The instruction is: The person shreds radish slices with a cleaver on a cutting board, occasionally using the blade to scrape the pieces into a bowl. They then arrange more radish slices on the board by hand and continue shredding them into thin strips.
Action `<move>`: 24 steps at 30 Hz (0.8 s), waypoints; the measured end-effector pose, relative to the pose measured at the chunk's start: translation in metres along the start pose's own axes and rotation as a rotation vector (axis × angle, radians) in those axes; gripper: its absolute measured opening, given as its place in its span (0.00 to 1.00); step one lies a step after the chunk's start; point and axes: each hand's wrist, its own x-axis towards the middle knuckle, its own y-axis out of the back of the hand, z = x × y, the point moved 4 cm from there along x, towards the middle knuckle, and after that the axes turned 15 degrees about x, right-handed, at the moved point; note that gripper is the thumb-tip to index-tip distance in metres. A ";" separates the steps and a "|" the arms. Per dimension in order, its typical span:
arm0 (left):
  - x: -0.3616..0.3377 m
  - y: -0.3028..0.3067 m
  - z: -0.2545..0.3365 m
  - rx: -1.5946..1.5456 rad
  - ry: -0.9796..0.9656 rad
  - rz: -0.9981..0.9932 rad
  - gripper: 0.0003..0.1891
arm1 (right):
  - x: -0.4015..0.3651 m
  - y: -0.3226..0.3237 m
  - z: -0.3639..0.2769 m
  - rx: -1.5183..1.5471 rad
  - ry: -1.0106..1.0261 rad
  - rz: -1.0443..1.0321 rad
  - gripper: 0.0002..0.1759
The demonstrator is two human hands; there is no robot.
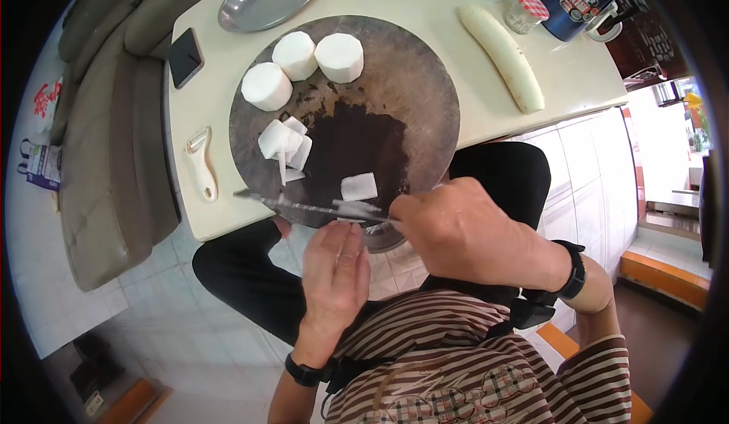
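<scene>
My right hand (pixel 456 223) is closed around the handle of a kitchen knife (pixel 304 207), whose blurred blade points left across the near edge of a round, dark-stained chopping board (pixel 421 67). Close under the blade, my left hand (pixel 334 268) has its fingers pressed together, fingertips against a white radish slice (pixel 351 219) that is partly hidden. Another flat radish slice (pixel 358 186) lies just beyond the knife. A small heap of radish slices (pixel 285 143) rests on the board's left side. Behind it stand three thick peeled radish chunks (pixel 295 56).
A long whole white radish (pixel 501 59) lies right of the board. On the left are a peeler (pixel 201 166) and a phone (pixel 186 58). At the back stand an oval metal dish (pixel 269 0), a lidded jar (pixel 525 12) and a blue canister (pixel 579 3). A sofa (pixel 114 151) flanks the table.
</scene>
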 end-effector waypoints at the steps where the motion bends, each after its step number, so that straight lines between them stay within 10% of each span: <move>1: 0.004 -0.001 0.000 0.000 -0.006 0.006 0.22 | -0.001 0.005 -0.001 -0.006 0.002 0.006 0.06; 24: 0.030 -0.021 0.003 0.093 -0.011 -0.179 0.22 | 0.010 0.024 0.024 -0.243 0.120 -0.163 0.06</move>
